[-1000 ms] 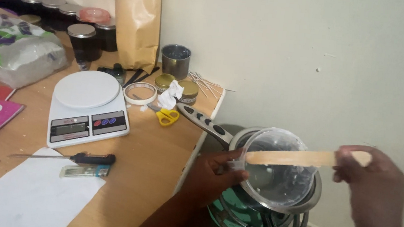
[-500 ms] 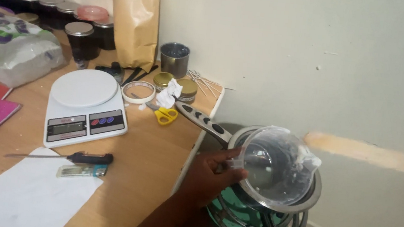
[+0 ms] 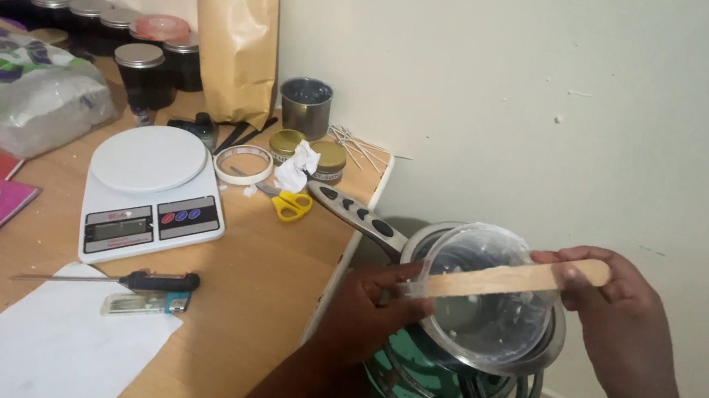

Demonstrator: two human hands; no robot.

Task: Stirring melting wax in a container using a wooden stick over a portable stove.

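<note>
My left hand (image 3: 371,308) grips the rim of a clear plastic container (image 3: 485,293), tilted over a metal pan (image 3: 542,350). The pan sits on a green gas burner (image 3: 439,397) just off the table's right edge. My right hand (image 3: 623,319) holds a flat wooden stick (image 3: 508,279) by its right end. The stick lies across the container's mouth.
The wooden table (image 3: 276,278) carries a white digital scale (image 3: 149,191), a screwdriver (image 3: 122,280), a lighter (image 3: 146,302), white paper (image 3: 49,347), yellow scissors (image 3: 284,203), a tape roll (image 3: 242,164), a brown paper pouch (image 3: 235,37), a metal cup (image 3: 305,106), dark lidded jars (image 3: 136,62) and a plastic bag (image 3: 14,93).
One second ago the stick lay across the container. Half a second ago my right hand had swung it away to the right. Now the stick is back across the container's mouth.
</note>
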